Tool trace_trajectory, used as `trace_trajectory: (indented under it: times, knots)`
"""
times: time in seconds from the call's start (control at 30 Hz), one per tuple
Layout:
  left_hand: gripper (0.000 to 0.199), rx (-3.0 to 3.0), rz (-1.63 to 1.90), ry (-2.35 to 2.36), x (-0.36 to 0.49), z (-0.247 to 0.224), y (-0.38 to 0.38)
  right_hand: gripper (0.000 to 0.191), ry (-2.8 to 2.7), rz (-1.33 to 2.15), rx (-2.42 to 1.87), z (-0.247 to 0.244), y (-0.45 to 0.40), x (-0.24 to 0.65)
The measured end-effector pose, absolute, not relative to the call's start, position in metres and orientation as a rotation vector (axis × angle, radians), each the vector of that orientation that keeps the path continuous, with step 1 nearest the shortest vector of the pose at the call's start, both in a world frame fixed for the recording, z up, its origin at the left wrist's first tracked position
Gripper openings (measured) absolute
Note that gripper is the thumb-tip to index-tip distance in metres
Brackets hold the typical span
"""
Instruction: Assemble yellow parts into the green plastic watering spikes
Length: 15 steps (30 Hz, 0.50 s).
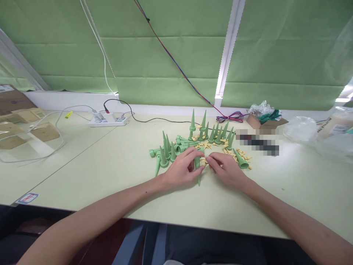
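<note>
My left hand [183, 166] is closed around a green plastic plant-watering spike [197, 165], its pointed end angled down towards the table. My right hand [226, 168] pinches at the side of this spike, its fingertips beside a small yellow plastic valve [203, 161], which they partly hide. Behind the hands, several green spikes [163, 161] stand upright on their caps or lie on their sides. Loose yellow valves [205, 145] are scattered among them. Close to my right hand lies a green cone [241, 160] with its wide mouth showing.
A white power strip [109, 120] with plugs and cables sits at the back left. Brown cardboard boxes [44, 131] are farther left. At the back right are a small carton [264, 123], clear plastic bags [299, 128] and a coiled red-blue wire [232, 117]. The table's front edge runs below my forearms.
</note>
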<state>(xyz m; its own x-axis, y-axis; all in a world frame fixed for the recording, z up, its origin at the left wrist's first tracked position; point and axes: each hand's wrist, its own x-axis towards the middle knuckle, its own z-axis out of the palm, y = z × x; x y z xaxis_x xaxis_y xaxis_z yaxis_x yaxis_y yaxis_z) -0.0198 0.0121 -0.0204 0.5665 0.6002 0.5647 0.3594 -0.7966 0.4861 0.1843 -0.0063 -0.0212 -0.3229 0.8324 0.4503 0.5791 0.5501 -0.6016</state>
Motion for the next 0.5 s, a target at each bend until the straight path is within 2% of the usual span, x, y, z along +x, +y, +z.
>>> trace_trajectory:
  times: [0.1, 0.27, 0.5]
  knots:
    - [0.021, 2.479, 1.088, 0.792, -0.02, -0.0207, 0.0127, 0.043, -2.027, 0.426, -1.142, -0.0205, -0.0065, 0.1839]
    - [0.022, 2.454, 1.136, 0.791, -0.02, -0.0207, 0.0139, 0.018, -1.989, 0.485, -1.085, -0.0187, -0.0076, 0.1834]
    - [0.021, 2.474, 1.114, 0.782, -0.0202, -0.0219, 0.0134, 0.022, -2.058, 0.47, -1.081, -0.021, -0.0073, 0.1844]
